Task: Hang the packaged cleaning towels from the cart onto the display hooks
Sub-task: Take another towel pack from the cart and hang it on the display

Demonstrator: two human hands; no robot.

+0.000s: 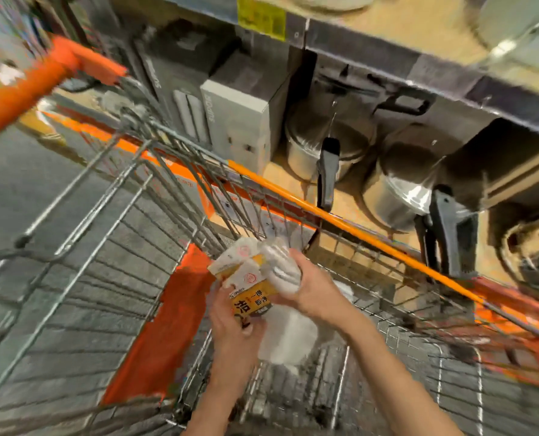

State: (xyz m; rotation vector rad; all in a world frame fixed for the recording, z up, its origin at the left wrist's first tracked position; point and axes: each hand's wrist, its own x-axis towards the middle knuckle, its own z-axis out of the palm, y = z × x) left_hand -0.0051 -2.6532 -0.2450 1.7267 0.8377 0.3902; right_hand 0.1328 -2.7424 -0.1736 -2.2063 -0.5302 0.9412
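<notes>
Both hands sit low in the frame, at about 6 o'clock, over the wire cart (111, 247). The right hand (309, 291) has its fingers curled round a bundle of packaged cleaning towels (261, 272), white cloth with yellow-and-white header cards, and the left hand (230, 319) grips the same bundle from below, thumb against a card with dark print. The bundle is lifted clear of the basket floor; more white packs (288, 338) lie in the cart just under it, toward 5 o'clock.

The step in hand looks like pick-up and sorting: the towels are out of the heap but not yet on any hook. No display hooks can be made out here (the view is blurred, and the shelf at 12 to 2 o'clock carries steel pots (324, 143) and grey boxes (239, 118)).

The next move, as I judge it, calls for separating one pack, finding the hang hole in its header card, turning that card upward, and carrying it out of the cart toward wherever the hooks stand.
</notes>
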